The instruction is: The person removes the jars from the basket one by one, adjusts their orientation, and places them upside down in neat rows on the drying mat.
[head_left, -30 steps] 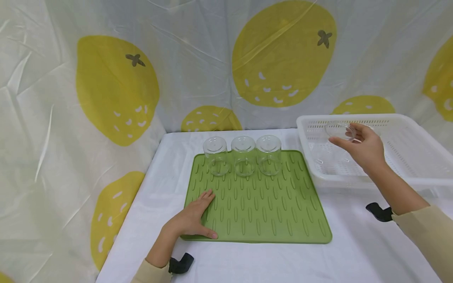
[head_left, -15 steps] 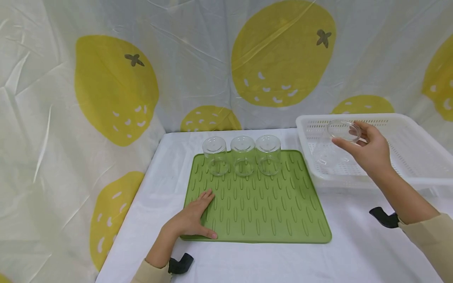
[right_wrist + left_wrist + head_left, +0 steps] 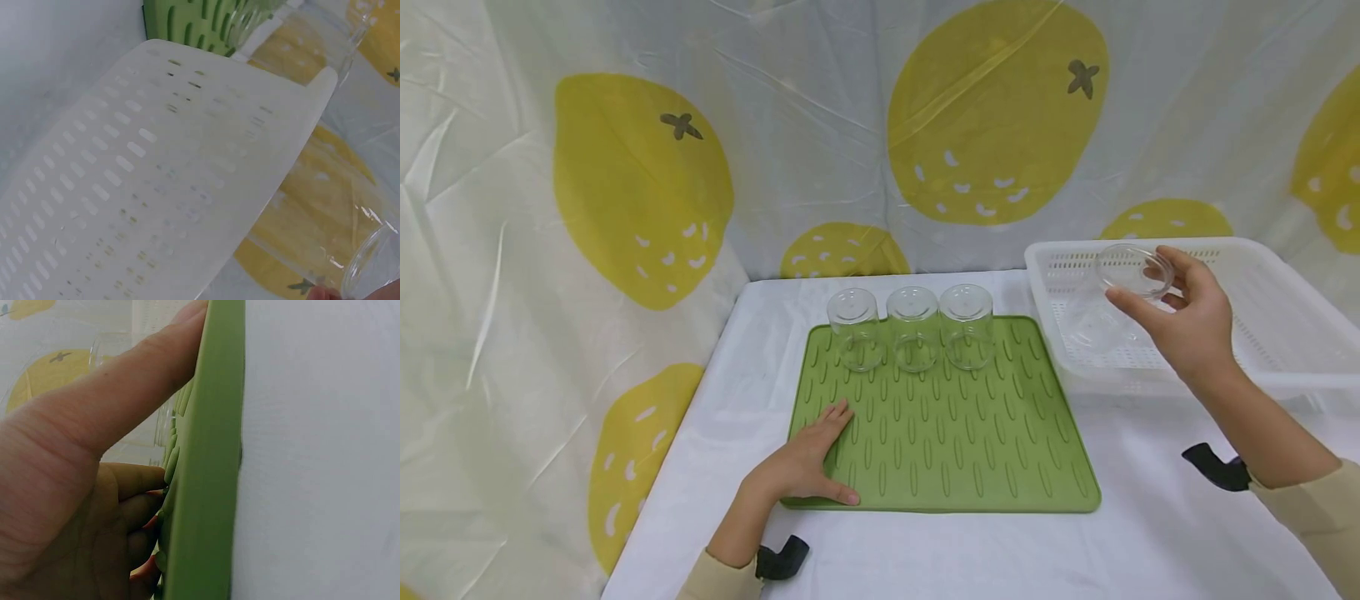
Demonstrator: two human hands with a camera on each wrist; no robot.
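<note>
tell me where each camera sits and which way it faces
Head: on the head, facing forward and down at the green mat; left hand and right hand show.
Left wrist: worn there, facing the mat's edge; the left hand shows.
Right wrist: worn there, facing the white basket; fingertips show.
Head and right wrist both show mat and basket.

A hand could pass over the mat [image 3: 970,450]'s front right, between the left hand [image 3: 808,458], three glasses [image 3: 913,329] behind and the basket [image 3: 1112,381] beyond its right edge.
</note>
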